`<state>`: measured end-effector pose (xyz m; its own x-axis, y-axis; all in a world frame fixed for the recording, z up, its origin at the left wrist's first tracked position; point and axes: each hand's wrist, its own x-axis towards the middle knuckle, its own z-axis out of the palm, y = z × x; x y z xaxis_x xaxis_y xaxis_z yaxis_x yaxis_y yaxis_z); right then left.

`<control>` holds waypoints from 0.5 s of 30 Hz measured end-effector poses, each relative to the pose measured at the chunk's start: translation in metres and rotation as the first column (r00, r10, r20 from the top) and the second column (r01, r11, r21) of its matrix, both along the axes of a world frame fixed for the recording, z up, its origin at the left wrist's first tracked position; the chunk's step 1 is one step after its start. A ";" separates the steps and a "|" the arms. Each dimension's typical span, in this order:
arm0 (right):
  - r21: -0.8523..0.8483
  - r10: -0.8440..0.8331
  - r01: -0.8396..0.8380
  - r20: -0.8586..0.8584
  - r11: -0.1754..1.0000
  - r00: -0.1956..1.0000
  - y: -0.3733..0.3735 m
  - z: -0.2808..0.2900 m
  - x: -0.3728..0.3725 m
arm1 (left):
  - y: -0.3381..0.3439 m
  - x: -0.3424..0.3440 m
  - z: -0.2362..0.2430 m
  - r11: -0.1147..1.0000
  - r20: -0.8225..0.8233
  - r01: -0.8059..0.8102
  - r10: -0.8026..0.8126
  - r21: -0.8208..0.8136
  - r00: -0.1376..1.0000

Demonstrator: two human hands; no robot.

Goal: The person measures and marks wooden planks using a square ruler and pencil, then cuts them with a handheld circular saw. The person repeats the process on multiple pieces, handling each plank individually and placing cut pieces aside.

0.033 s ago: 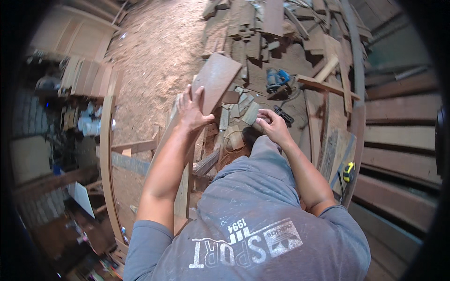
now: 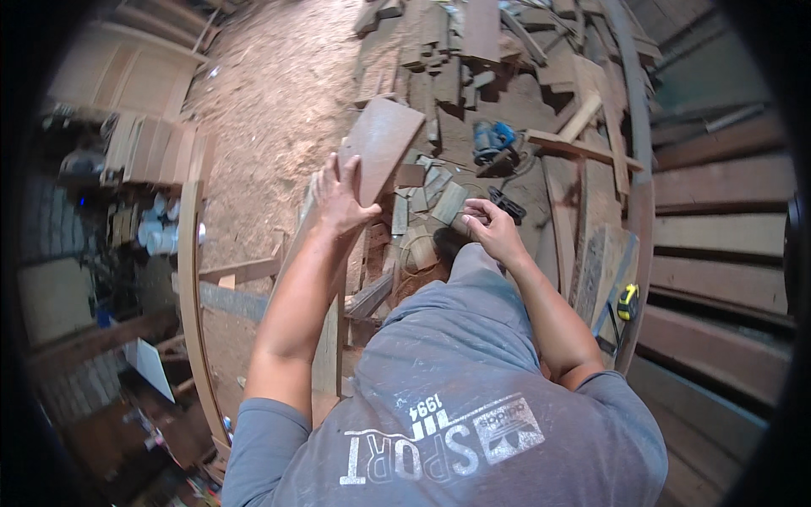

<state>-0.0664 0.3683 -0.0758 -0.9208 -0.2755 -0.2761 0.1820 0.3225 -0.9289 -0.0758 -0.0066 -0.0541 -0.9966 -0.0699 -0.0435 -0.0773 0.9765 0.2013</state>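
My left hand (image 2: 340, 198) grips a reddish-brown wooden board (image 2: 382, 145), its fingers spread over the face and its thumb at the right edge. The board slants away from me, and its near part is partly hidden by my hand and forearm. To the right, my right hand (image 2: 492, 228) hovers in front of my thigh with fingers curled and thumb close to the index finger. Whether anything small sits in that pinch cannot be made out. Just left of it, a short wood offcut (image 2: 450, 204) lies among other scraps on the ground.
A blue power tool (image 2: 492, 140) rests beyond my right hand, near a black object (image 2: 507, 204). Lumber piles (image 2: 443, 42) lie ahead. A yellow tape measure (image 2: 628, 302) is at right, by stacked planks (image 2: 718, 283). A long upright timber (image 2: 191, 279) runs along the left, beside sawdust (image 2: 270, 93).
The whole view has shifted slightly, so the surroundings appear a little further left. Both hands and the board keep nearly the same positions.
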 end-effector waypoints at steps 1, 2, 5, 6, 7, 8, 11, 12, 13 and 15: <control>0.000 -0.058 0.058 0.021 0.998 0.998 0.016 -0.001 0.015 | 0.004 -0.007 -0.003 1.000 0.002 0.015 -0.015 0.020 1.000; -0.012 -0.125 0.126 0.039 0.992 0.991 0.028 -0.001 0.027 | 0.011 -0.019 -0.003 0.999 -0.001 0.034 -0.034 0.037 0.999; -0.011 -0.290 0.290 0.019 0.957 0.957 0.068 0.007 0.058 | -0.005 -0.045 -0.016 0.992 0.040 0.072 -0.068 -0.108 0.997; 0.007 -0.313 0.313 -0.027 0.950 0.949 0.079 0.014 0.064 | -0.028 -0.044 -0.038 0.990 -0.050 0.129 -0.133 -0.063 0.990; 0.026 -0.378 0.380 -0.048 0.925 0.924 0.092 0.017 0.073 | -0.023 -0.050 -0.044 0.990 -0.033 0.137 -0.138 -0.045 0.990; 0.027 -0.434 0.437 -0.082 0.899 0.897 0.106 0.022 0.083 | -0.020 -0.054 -0.042 0.989 -0.027 0.139 -0.140 -0.041 0.990; 0.259 -0.508 0.544 -0.196 0.798 0.839 0.148 0.057 0.098 | -0.012 -0.052 -0.026 0.995 -0.075 0.101 -0.101 0.008 0.992; 0.308 -0.543 0.610 -0.280 0.730 0.792 0.162 0.059 0.108 | -0.008 -0.055 -0.027 0.994 -0.071 0.105 -0.103 0.025 0.992; 0.349 -0.561 0.667 -0.363 0.658 0.744 0.183 0.063 0.119 | -0.005 -0.057 -0.028 0.994 -0.067 0.102 -0.099 0.041 0.993; 0.480 -0.528 0.700 -0.459 0.529 0.714 0.217 0.068 0.140 | -0.007 -0.058 -0.027 0.996 -0.045 0.078 -0.076 0.035 0.996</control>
<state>0.0731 0.5849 -0.0080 -0.8476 0.5239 0.0842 0.3654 0.6913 -0.6234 -0.1338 -0.0134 -0.0814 -1.0000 0.0079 -0.0008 0.0075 0.9711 0.2384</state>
